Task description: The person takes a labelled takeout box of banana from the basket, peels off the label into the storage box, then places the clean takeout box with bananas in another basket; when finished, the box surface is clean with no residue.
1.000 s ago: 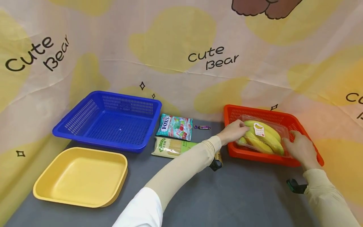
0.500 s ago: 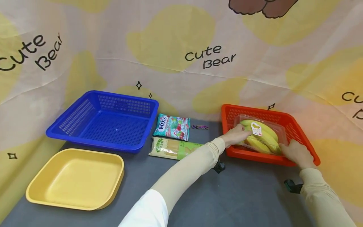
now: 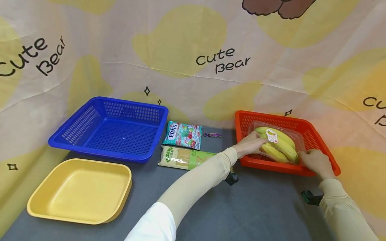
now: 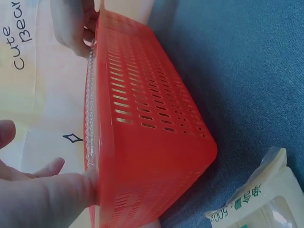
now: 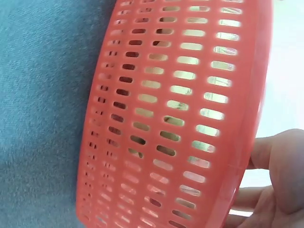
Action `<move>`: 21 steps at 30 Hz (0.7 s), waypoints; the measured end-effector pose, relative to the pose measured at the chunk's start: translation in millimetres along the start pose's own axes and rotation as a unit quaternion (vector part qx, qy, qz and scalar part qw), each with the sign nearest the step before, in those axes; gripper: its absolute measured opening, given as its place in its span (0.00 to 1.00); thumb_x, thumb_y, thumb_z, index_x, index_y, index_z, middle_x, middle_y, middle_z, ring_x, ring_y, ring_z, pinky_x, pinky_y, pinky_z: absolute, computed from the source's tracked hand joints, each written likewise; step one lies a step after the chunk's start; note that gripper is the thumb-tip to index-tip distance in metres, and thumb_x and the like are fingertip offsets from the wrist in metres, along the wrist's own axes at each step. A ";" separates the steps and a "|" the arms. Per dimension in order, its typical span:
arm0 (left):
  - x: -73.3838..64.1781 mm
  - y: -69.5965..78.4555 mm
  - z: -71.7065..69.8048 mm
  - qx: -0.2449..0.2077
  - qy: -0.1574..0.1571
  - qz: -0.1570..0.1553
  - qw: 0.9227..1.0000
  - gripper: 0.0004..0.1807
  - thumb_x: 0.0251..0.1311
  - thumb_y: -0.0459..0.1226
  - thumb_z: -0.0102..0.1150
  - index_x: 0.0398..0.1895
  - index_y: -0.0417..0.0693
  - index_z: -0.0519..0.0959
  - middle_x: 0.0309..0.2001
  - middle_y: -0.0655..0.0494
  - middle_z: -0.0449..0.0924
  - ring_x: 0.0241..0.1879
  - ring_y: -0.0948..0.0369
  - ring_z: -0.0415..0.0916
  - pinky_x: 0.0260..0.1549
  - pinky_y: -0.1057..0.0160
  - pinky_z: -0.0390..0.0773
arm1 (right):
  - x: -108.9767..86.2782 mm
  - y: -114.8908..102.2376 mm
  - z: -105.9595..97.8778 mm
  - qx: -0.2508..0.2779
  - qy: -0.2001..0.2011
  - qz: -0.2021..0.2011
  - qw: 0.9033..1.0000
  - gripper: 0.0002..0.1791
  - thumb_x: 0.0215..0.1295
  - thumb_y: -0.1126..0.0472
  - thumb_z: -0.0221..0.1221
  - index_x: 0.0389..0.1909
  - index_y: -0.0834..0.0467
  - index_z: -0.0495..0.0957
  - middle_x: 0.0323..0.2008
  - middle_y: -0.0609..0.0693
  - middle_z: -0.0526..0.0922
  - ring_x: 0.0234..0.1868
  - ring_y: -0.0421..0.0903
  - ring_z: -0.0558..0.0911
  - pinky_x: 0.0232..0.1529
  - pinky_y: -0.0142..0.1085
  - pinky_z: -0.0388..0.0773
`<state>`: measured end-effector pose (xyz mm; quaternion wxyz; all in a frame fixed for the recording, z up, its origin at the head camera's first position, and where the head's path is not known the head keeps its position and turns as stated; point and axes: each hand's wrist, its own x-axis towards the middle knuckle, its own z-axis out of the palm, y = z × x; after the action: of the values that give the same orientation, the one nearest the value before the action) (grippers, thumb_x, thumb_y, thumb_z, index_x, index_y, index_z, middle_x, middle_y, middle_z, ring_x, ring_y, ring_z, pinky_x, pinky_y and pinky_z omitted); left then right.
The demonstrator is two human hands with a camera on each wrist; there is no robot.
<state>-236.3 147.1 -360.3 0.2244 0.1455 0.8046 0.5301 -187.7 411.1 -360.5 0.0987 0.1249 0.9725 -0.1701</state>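
A clear plastic pack of bananas (image 3: pixel 278 144), with a white label, lies tilted inside the red basket (image 3: pixel 327 152). At the pack's left end, my left hand (image 3: pixel 249 144) reaches over the basket rim and grips the pack's edge. My right hand (image 3: pixel 316 162) pinches the opposite end, with its fingers bent inside the rim. In the left wrist view, the left thumb (image 4: pixel 71 190) lies close to the basket's corner. The right wrist view shows the right fingers (image 5: pixel 261 154) passing behind the rim, their tips hidden by the basket wall.
Left of the red basket lie a pasta packet (image 3: pixel 184 158), partly covered by my left arm, a bag of Fox's candies (image 3: pixel 184 134) and a purple wrapped candy (image 3: pixel 212 135). Further left stand a blue basket (image 3: pixel 126 134) and a yellow tub (image 3: pixel 81 190). A printed cloth (image 3: pixel 181 40) hangs behind.
The pack has settled slightly lower in the red basket. My right hand has closed in on its right end; my left hand has stayed at the left end. The head view shifted slightly.
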 end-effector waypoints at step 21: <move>-71.8 30.3 -40.5 0.010 0.009 0.098 0.995 0.26 0.69 0.54 0.47 0.67 0.59 0.68 0.65 0.62 0.72 0.56 0.64 0.73 0.57 0.63 0.72 | -43.9 -31.1 -25.6 0.171 0.139 0.001 0.975 0.38 0.71 0.39 0.42 0.70 0.63 0.64 0.62 0.71 0.71 0.52 0.60 0.74 0.34 0.36 0.69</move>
<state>-195.7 93.3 -303.9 0.1630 0.2212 0.7936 0.5429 -158.5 382.7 -317.1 -0.0599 0.1633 0.9332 -0.3145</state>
